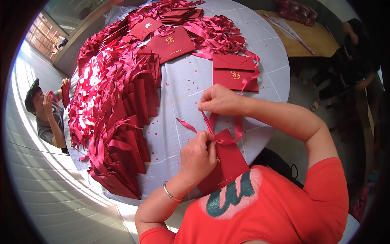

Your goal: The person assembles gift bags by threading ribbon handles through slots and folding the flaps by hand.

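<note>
A dark red paper gift bag [227, 168] lies at the table's near edge, against my shirt. My left hand [198, 156] is closed at its top edge, pinching the base of a red ribbon. Above it my right hand [221, 99] pinches the same ribbon [208, 122] and holds it taut, up and away from the bag. One loose ribbon end sticks out to the left of the strand, and a loop hangs to the right. Past my right hand lies another red bag [235, 75] with a gold print and a ribbon along its right side.
Piles of red bags with ribbons [118, 93] cover the left and far parts of the round, cloth-covered table [174, 122]. Small red paper dots are scattered on the cloth. A person [44, 110] sits at the left, another [345, 61] is at the right near a wooden table [304, 38].
</note>
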Action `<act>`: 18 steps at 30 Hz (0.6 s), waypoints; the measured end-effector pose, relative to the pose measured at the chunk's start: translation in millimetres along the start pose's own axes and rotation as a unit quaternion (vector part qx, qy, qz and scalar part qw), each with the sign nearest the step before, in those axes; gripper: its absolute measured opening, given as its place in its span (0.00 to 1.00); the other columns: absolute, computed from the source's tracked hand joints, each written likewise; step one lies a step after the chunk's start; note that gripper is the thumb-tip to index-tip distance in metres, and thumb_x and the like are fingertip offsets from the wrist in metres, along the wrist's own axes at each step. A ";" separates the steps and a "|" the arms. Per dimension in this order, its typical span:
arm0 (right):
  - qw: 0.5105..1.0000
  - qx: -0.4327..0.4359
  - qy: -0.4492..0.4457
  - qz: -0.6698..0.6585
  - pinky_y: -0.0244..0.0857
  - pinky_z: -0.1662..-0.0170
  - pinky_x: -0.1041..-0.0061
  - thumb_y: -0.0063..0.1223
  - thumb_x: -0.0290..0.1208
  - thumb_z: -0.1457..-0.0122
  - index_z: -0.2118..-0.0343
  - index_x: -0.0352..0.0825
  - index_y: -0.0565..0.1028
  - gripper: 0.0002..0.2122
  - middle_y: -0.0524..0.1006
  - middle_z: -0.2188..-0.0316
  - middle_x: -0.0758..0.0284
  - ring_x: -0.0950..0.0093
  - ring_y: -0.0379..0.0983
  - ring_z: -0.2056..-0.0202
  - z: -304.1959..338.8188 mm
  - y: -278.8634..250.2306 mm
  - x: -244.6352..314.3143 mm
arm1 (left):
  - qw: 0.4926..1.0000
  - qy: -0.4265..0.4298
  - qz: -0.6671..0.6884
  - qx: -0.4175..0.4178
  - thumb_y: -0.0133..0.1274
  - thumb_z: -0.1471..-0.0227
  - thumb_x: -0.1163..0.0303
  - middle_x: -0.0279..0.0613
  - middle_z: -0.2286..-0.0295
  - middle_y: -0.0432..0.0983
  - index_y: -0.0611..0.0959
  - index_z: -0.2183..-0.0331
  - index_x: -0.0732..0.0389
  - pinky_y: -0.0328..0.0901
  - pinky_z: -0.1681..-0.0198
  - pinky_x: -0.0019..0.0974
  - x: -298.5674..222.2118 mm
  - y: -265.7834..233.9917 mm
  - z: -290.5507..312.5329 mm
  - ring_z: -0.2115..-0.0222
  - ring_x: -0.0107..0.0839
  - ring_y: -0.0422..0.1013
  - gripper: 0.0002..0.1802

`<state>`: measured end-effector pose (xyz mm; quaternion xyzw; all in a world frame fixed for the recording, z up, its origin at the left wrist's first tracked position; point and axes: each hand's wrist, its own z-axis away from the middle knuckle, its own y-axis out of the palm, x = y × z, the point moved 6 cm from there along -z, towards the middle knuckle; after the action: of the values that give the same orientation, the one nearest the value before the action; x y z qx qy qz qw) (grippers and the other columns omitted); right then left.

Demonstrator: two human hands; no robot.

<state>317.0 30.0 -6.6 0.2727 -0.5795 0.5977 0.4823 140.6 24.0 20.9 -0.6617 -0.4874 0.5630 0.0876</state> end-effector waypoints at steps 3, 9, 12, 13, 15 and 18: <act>0.993 -0.091 -0.073 0.008 0.71 0.69 0.71 0.58 0.32 0.46 0.71 0.26 0.81 0.11 0.81 0.75 0.57 0.71 0.77 0.77 -3.5 -14.7 6.5 | 1.000 -0.003 -0.003 0.007 0.56 0.49 0.75 0.47 0.76 0.76 0.74 0.67 0.61 0.67 0.73 0.47 0.8 0.6 0.1 0.76 0.48 0.75 0.07; 0.990 -0.091 0.001 0.104 0.67 0.75 0.76 0.56 0.34 0.40 0.74 0.27 0.80 0.13 0.77 0.84 0.64 0.79 0.75 0.80 27.5 -33.8 11.6 | 1.000 -0.002 -0.001 0.021 0.58 0.50 0.76 0.51 0.72 0.76 0.75 0.64 0.63 0.69 0.69 0.46 4.4 0.5 1.9 0.71 0.51 0.75 0.11; 0.985 -0.059 0.054 0.153 0.67 0.77 0.74 0.58 0.35 0.41 0.75 0.27 0.80 0.14 0.76 0.86 0.63 0.78 0.74 0.83 34.4 -28.3 2.8 | 1.000 0.013 -0.003 0.028 0.58 0.49 0.76 0.52 0.71 0.74 0.75 0.64 0.64 0.68 0.68 0.47 2.5 -1.0 1.9 0.71 0.52 0.74 0.10; 0.977 -0.046 0.060 0.201 0.67 0.77 0.74 0.58 0.35 0.41 0.75 0.27 0.80 0.14 0.77 0.85 0.62 0.77 0.74 0.84 34.6 -25.6 2.8 | 0.999 0.022 -0.002 0.034 0.57 0.48 0.75 0.53 0.70 0.73 0.74 0.64 0.65 0.68 0.69 0.48 1.5 -0.7 1.7 0.71 0.52 0.73 0.10; 0.985 -0.045 0.060 0.153 0.68 0.77 0.72 0.61 0.36 0.44 0.76 0.27 0.81 0.14 0.77 0.85 0.62 0.75 0.74 0.84 27.5 -18.4 0.8 | 0.999 0.024 0.003 0.037 0.57 0.48 0.75 0.52 0.70 0.73 0.74 0.64 0.65 0.68 0.68 0.48 1.3 -0.3 2.1 0.71 0.52 0.73 0.09; 0.986 -0.063 0.006 0.155 0.67 0.77 0.73 0.62 0.34 0.46 0.76 0.27 0.81 0.12 0.77 0.86 0.62 0.76 0.74 0.84 7.7 -8.5 5.1 | 0.999 0.035 0.010 0.040 0.56 0.48 0.76 0.52 0.70 0.73 0.74 0.64 0.65 0.68 0.68 0.47 0.9 0.7 0.9 0.70 0.52 0.73 0.09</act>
<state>320.8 22.8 3.0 0.1450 -0.6483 0.6289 0.4040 140.1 23.9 19.5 -0.6817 -0.4546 0.5594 0.1254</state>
